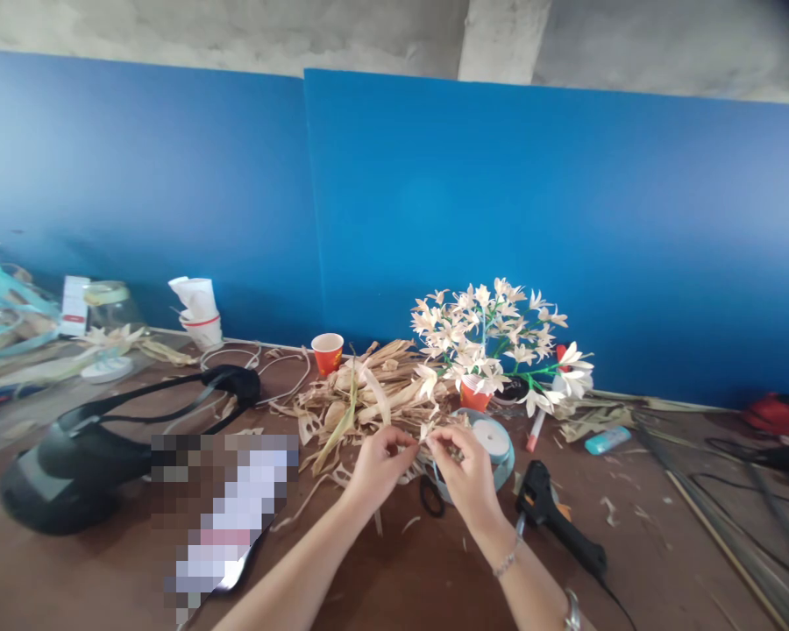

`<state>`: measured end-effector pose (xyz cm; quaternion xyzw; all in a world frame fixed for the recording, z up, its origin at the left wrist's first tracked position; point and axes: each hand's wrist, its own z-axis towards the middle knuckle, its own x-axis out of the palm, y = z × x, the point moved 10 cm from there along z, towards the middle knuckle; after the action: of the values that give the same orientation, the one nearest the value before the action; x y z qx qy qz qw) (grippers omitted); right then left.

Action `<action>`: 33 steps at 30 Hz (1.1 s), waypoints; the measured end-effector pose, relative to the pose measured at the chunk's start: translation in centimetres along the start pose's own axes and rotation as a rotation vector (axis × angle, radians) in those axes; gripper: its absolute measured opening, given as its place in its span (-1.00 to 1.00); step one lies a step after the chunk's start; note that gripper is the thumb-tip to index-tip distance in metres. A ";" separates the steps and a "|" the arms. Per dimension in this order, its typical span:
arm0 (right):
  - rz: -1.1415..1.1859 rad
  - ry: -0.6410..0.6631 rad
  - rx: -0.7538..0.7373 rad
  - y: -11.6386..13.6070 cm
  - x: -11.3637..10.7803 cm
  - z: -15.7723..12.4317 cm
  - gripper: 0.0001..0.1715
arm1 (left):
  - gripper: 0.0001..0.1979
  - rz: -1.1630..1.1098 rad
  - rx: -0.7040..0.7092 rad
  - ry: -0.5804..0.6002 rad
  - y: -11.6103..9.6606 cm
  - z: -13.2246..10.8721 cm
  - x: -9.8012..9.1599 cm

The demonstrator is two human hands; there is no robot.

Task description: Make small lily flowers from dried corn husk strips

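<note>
My left hand (382, 464) and my right hand (465, 478) are close together over the table, thumbs and fingertips pinched. Between them is a small pale husk flower (425, 429), partly covered by the fingers. Just behind lies a heap of dried corn husks (342, 412). Beyond my right hand, a bunch of white husk flowers (473, 337) on green stems stands in an orange paper cup (476, 399). A roll of pale ribbon (490, 436) lies beside my right hand. Farther right rests a black glue gun (552, 508) with its cord.
A black headset with straps (72, 473) and a blurred-out phone (237, 526) lie on the left. Toward the back stand a red paper cup (327, 354) and stacked white cups (201, 320). A turquoise box (607, 440) lies right. A blue panel (532, 202) borders the table.
</note>
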<state>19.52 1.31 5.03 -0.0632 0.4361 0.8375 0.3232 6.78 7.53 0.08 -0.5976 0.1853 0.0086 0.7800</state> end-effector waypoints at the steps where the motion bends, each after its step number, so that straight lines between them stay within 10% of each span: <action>1: -0.004 0.001 -0.002 0.0 0.0 0.0 -0.87 | -0.84 -0.001 0.010 0.005 -0.2 0.0 0.0; 33: -0.181 -0.011 -0.068 1.4 -0.2 -0.3 -0.90 | -0.77 -0.073 -0.032 0.040 0.4 -0.1 0.6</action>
<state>18.80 0.45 5.90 -0.1087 0.3979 0.8195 0.3978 7.21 7.42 -0.45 -0.6164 0.1788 -0.0289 0.7663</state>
